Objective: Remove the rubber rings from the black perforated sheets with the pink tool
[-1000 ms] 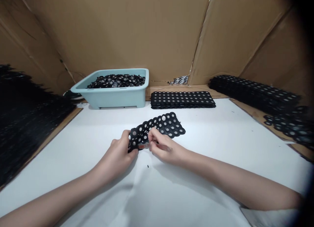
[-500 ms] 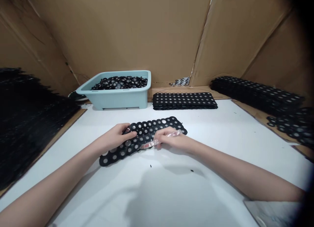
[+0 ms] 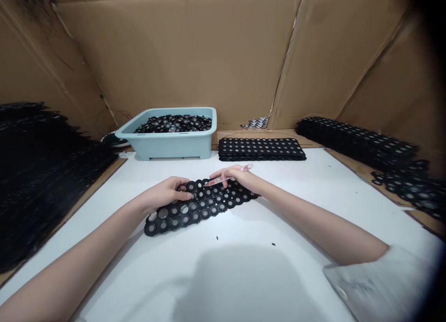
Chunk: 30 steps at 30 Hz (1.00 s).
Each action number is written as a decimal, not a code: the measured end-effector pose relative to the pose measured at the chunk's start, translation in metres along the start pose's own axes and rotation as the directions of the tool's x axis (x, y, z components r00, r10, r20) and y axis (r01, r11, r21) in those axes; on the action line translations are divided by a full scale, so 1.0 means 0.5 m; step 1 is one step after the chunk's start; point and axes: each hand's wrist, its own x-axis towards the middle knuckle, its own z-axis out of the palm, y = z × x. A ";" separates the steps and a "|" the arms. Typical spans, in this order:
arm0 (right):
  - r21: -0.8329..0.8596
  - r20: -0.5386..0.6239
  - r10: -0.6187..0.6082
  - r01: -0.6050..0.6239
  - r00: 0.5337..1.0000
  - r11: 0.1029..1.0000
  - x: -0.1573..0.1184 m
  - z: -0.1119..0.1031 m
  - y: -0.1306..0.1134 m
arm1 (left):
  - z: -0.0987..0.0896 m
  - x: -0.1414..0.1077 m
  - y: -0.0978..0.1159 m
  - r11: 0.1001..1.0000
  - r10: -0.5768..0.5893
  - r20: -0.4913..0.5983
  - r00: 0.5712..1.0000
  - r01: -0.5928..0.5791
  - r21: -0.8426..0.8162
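A black sheet of joined rings with pale round centres (image 3: 205, 212) lies at a slant over the white table. My left hand (image 3: 170, 194) grips its upper left edge, thumb on top and fingers curled behind. Pinched in my right hand (image 3: 235, 174) is a slim craft knife (image 3: 216, 180) with a clear and red handle, its tip pointing left at the sheet's far edge. My right palm hangs over the sheet's right part and hides some of it.
Behind stands a light blue tub (image 3: 167, 147) full of loose black discs (image 3: 174, 123). Beside it lies a stack of similar sheets (image 3: 261, 149). More sheets are piled at right (image 3: 355, 138) and left (image 3: 45, 187). Small black scraps (image 3: 273, 244) dot the table (image 3: 296, 275). Cardboard walls (image 3: 226, 57) enclose it.
My right hand, with the craft knife, has moved from the sheet's near edge up to its far edge. My left hand keeps its hold, and the sheet has shifted slightly.
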 end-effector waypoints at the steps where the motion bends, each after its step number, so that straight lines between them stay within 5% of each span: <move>1: 0.001 -0.017 -0.008 0.008 1.000 1.000 0.003 0.003 0.005 | -0.002 0.001 -0.001 0.999 -0.004 0.013 1.000 0.005 -0.048; 6: -0.012 -0.054 -0.018 0.018 0.998 1.000 -0.004 0.019 0.024 | -0.010 0.003 -0.002 0.996 -0.009 0.060 0.998 0.014 -0.084; 11: -0.063 -0.047 -0.061 0.058 0.997 0.996 -0.019 0.034 0.020 | -0.008 -0.005 0.011 0.985 0.017 0.018 1.000 -0.020 0.173; 20: -0.409 -0.068 -0.088 0.052 0.994 0.911 -0.047 0.075 -0.008 | 0.013 0.012 -0.014 0.834 0.197 -0.143 0.970 -0.090 0.544; 30: -0.794 -0.111 -0.169 0.015 0.979 0.608 -0.048 0.123 -0.030 | 0.080 -0.011 -0.001 0.812 0.185 -0.390 0.902 0.083 0.578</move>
